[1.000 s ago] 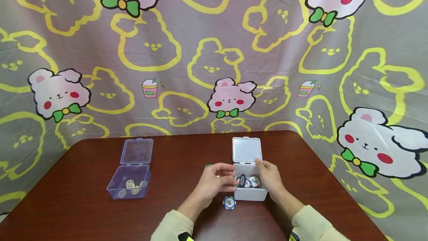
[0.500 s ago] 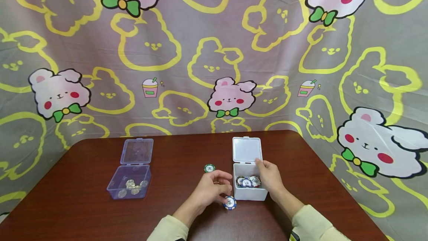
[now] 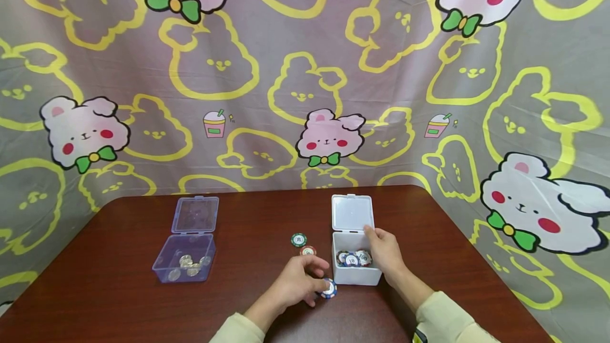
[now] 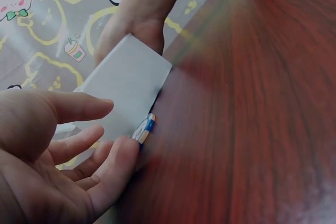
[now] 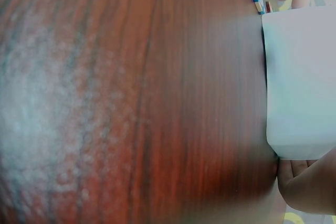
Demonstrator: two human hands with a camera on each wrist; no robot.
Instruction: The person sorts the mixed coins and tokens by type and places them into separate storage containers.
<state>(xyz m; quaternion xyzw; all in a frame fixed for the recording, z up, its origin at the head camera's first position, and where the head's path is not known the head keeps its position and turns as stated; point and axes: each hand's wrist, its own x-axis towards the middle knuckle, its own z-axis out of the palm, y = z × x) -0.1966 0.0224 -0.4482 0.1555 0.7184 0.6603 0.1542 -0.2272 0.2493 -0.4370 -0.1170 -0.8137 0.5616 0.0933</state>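
My left hand (image 3: 294, 280) is low over the table, fingers loosely bent and apart, right at a blue-and-white poker chip (image 3: 329, 289) lying by the front left corner of a white box (image 3: 357, 278). In the left wrist view, one fingertip overlaps the edge of that chip (image 4: 144, 128), while the thumb stands away from it. My right hand (image 3: 385, 252) grips the box's right wall, its thumb over the rim. Several poker chips (image 3: 352, 260) lie inside, and the box's lid (image 3: 352, 213) is tipped back. From the right wrist, the box's side (image 5: 302, 85) hides most of the right fingers.
Left of the white box lie a green chip (image 3: 298, 240) and a red chip (image 3: 307, 250). Farther left, a clear purple box (image 3: 164, 258) with its lid up holds several coins (image 3: 188, 264). A patterned curtain (image 3: 267, 89) hangs behind the wooden table (image 3: 109, 290).
My left hand has drawn back from the white box and down to the blue chip, leaving a dark chip inside the box. The green and red chips came into view. My right hand stayed put.
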